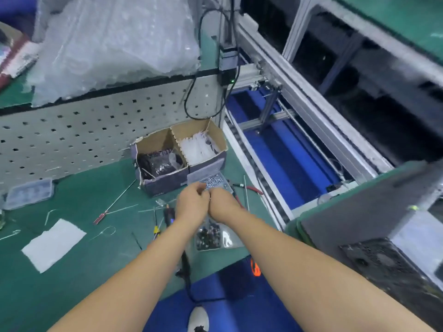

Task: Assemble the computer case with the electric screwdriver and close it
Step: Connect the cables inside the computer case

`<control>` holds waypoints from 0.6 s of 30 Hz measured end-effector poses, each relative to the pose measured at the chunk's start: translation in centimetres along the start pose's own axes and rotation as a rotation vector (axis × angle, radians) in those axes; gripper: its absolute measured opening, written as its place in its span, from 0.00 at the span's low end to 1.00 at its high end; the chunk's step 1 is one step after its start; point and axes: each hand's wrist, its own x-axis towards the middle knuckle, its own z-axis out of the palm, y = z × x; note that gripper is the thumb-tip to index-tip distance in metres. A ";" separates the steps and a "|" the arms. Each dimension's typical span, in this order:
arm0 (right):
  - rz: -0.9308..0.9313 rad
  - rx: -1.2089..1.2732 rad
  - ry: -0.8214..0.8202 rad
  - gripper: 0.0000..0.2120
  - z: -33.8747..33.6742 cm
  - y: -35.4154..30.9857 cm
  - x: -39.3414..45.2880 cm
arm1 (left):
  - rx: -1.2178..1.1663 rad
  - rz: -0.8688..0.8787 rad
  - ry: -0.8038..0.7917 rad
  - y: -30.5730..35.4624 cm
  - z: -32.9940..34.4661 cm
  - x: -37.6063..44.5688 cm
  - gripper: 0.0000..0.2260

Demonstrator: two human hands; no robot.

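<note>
Green matting covers the whole bench (pixel 72 271), and it's pretty cluttered. Nearest on the left there's a white cloth (pixel 54 244) lying flat, and off to the near right sits the computer case (pixel 374 236), dark grey, with its perforated panel facing the camera, well apart from both hands. Both forearms reach forward to the middle of the bench, where the left hand (pixel 191 203) and right hand (pixel 224 206) are pressed together, fingers curled in on both. They look like they're pinching something tiny between them, but it's too blurry to tell what, or whether anything's actually held. Right under the wrists is a clear bag of dark parts (pixel 211 236), and a black cable (pixel 185 267) runs toward the near edge. Just left of the hands a red-handled screwdriver (pixel 112 204) lies slantwise among loose white cable ties. Just past the fingers is a clear tray of small silver screws (pixel 214 182). Behind that, a cardboard box with two compartments (pixel 179 154), dark stuff in the left one, white ties in the right. Further back there's a grey pegboard wall (pixel 84 135) with a heap of bubble wrap (pixel 115 41) on top, and the conveyor frame (pixel 299 97) running along the far right.
</note>
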 end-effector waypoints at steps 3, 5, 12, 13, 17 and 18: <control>-0.022 -0.086 0.141 0.17 -7.9 4.4 -4.5 | -0.052 0.208 -0.103 8.9 2.9 -2.4 0.14; -0.007 -0.038 0.261 0.13 -12.7 8.7 -9.1 | -0.062 0.334 -0.139 14.3 5.7 -5.1 0.12; 0.218 0.062 0.574 0.08 -21.0 28.1 -29.2 | 0.049 0.769 -0.479 27.0 19.6 -19.6 0.09; 0.271 0.071 0.608 0.07 -21.1 30.9 -31.7 | 0.087 0.823 -0.512 27.8 21.7 -21.6 0.09; 0.417 0.086 0.697 0.05 -18.9 39.9 -38.9 | 0.228 0.942 -0.575 28.9 28.6 -27.2 0.07; 0.435 0.074 0.695 0.05 -18.0 41.4 -39.8 | 0.264 0.950 -0.583 28.9 29.8 -27.9 0.06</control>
